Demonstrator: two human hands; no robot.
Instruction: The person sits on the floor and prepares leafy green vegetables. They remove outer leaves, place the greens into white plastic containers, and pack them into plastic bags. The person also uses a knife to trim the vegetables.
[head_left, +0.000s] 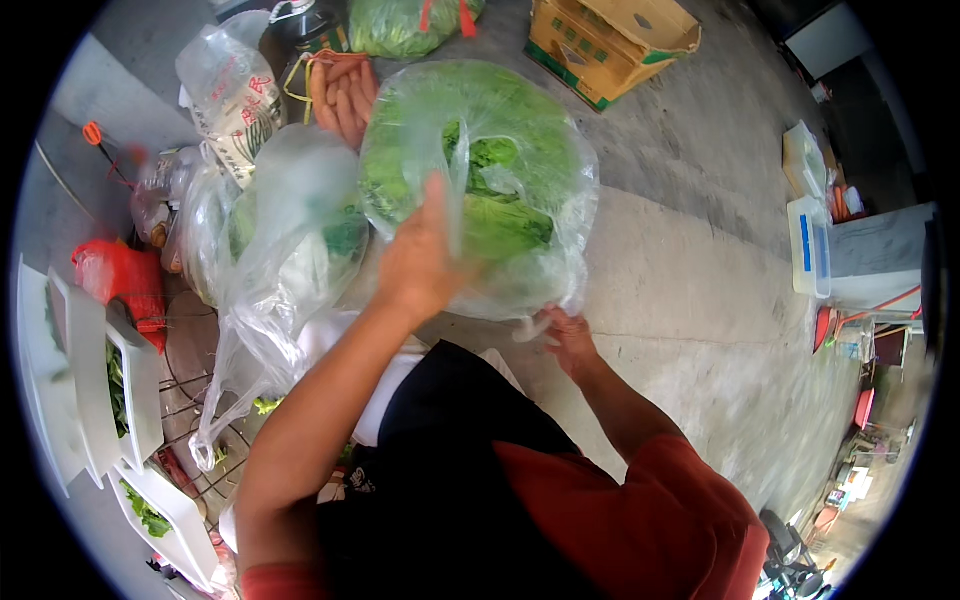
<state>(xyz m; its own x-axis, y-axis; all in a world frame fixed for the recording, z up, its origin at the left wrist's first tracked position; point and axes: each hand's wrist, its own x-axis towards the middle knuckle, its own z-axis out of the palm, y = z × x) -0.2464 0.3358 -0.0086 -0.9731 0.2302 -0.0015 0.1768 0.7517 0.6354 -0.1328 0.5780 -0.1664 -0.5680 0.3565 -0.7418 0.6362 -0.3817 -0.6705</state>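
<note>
A large clear plastic bag (577, 169) full of green leafy vegetables (506, 217) stands in front of me, its top partly open around a hole that shows the leaves. My left hand (424, 266) is blurred at the bag's near left side, thumb raised against the film; whether it grips the plastic is unclear. At the bag's near right edge, my right hand (570, 337) has its fingers closed on the gathered plastic. Left of my left arm lies another clear bag (281, 262) with pale and green contents, its twisted top trailing towards me.
Sausage-shaped orange-brown produce in a net bag (345, 97), a printed sack (236, 97) and a red bag (124, 281) stand left. A cardboard box (577, 60) is beyond, on the right. White trays (169, 517), some holding leaves, line the left edge. Plastic bins (810, 247) stand far right.
</note>
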